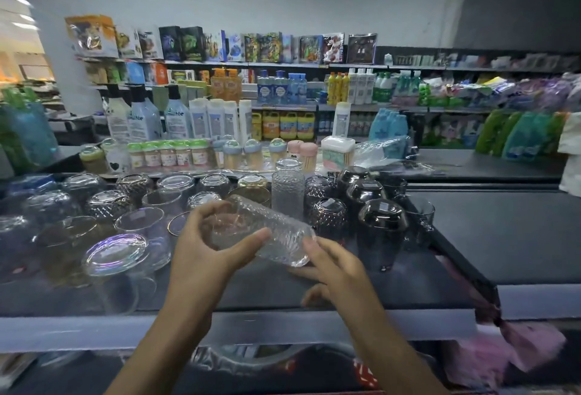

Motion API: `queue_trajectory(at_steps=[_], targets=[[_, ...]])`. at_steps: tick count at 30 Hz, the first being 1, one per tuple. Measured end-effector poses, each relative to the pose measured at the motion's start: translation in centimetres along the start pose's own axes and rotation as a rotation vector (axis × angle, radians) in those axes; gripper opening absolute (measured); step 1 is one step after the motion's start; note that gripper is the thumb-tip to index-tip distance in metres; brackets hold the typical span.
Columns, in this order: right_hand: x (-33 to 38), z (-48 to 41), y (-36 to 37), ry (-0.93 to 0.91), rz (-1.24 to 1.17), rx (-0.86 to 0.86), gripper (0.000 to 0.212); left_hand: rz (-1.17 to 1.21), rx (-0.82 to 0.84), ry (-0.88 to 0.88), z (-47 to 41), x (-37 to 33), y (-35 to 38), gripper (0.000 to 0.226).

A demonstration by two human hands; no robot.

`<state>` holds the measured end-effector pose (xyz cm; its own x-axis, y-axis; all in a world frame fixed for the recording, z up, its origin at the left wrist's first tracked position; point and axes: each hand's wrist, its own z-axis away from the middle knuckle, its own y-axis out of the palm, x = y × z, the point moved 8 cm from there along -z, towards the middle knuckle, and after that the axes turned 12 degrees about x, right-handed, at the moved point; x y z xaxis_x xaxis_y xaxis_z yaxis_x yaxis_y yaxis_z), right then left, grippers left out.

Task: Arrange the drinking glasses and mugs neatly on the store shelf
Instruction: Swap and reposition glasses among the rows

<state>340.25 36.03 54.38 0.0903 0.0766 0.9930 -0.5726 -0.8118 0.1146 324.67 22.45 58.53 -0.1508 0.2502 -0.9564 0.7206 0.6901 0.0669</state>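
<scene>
A clear textured tumbler (pixel 276 234) lies tilted on its side above the dark shelf (pixel 471 237). My left hand (pixel 204 253) grips its open end with thumb and curled fingers. My right hand (pixel 333 269) touches its base from below, fingers loosely bent. Behind it stand two stacked textured tumblers (pixel 287 193). Several clear glasses (pixel 141 224) stand upside down at the left, with an iridescent mug (pixel 116 256) nearest me. Dark smoked glasses (pixel 380 228) stand upside down at the right.
Toothpick jars (pixel 169 154) and a white box (pixel 338 151) line the shelf's back. A black rod with a pink duster (pixel 515 344) lies along the right. Shelves of bottles (pixel 283 89) fill the background. The shelf's front edge (pixel 283 325) is close to me.
</scene>
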Motion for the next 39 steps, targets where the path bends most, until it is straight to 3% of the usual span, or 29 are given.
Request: queue_trajectory(at_steps=[5, 8, 13, 17, 20, 23, 27, 31, 36, 39], targets=[[0.9, -0.1, 1.8, 0.016, -0.442, 0.159, 0.051, 0.483, -0.017, -0.061, 1.2, 1.9, 2.2, 0.095], [1.4, -0.1, 2.4, 0.010, -0.488, 0.230, 0.051, 0.586, 0.024, -0.068, 1.6, 2.5, 3.8, 0.091], [1.2, 0.5, -0.9, -0.089, -0.363, -0.007, 0.077, 0.261, 0.146, -0.027, 2.1, 2.8, 4.9, 0.080], [3.5, 2.2, -3.3, -0.233, -0.119, -0.139, 0.052, 0.044, 0.297, -0.049, 1.9, 2.9, 5.5, 0.068], [5.0, 3.4, -4.4, -0.294, -0.013, -0.213, 0.048, -0.109, 0.230, 0.024, -0.1, 1.9, 4.8, 0.061], [5.4, 3.7, -4.9, -0.339, 0.033, -0.228, 0.035, -0.408, 0.136, 0.127, -3.5, 0.2, 5.2, 0.055], [4.7, 3.2, -5.2, -0.340, 0.030, -0.222, 0.031, -0.859, 0.080, 0.222, -8.2, -1.1, 8.1, 0.074], [4.1, 2.9, -5.1, -0.321, 0.051, -0.206, 0.034, -1.152, 0.092, 0.115, -11.2, 0.5, 10.3, 0.088], [3.8, 2.7, -4.8, -0.295, 0.071, -0.178, 0.037, -1.208, 0.088, 0.079, -11.5, 1.4, 10.3, 0.072], [3.7, 2.5, -5.0, -0.303, 0.087, -0.192, 0.037, -1.167, 0.084, 0.097, -11.2, 0.8, 10.0, 0.075]])
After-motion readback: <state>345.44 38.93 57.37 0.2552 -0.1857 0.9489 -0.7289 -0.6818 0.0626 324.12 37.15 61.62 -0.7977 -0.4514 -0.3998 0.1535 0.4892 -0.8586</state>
